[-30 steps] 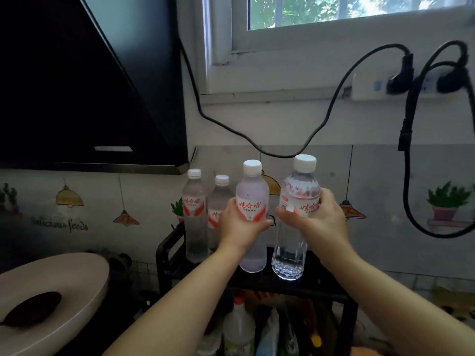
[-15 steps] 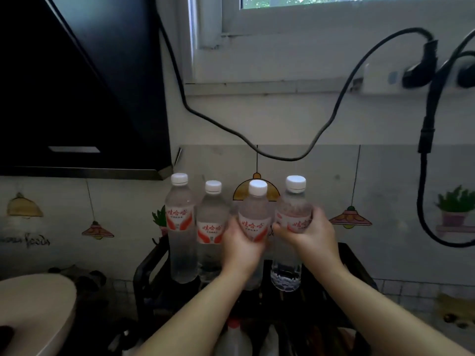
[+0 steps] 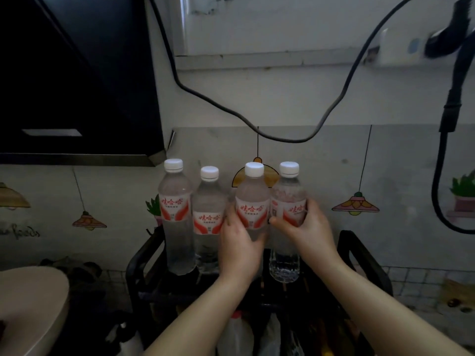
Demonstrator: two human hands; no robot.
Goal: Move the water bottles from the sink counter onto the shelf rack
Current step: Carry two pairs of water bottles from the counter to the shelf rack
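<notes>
1. Left hand [image 3: 240,246] is wrapped around the third bottle [image 3: 253,201] at and below its red label, and the right hand [image 3: 307,233] is wrapped around the fourth bottle [image 3: 288,219] at the same height. Both bottles stand upright with white caps on.
2. Two more bottles, the first bottle [image 3: 177,219] and the second bottle [image 3: 208,222], are already standing on the top tier of the black shelf rack [image 3: 359,255], just to the left. All four form a row against the wall.
3. Judging by the base of the fourth bottle, it sits at or just above the tier. The base of the third bottle is hidden behind the left wrist, so I cannot tell whether it has landed.
4. To finish well, lower each bottle straight down until its base is felt flat on the tier, then loosen the fingers slowly.
5. Keep the third bottle just beside the second without knocking it, since a nudge could topple the row.
6. Draw both hands back low and straight toward the body, clear of the caps.
7. Mind the dark cable [image 3: 334,106] hanging above the row when lifting the arms.
8. Check that no base overhangs the front edge of the tier.
</notes>
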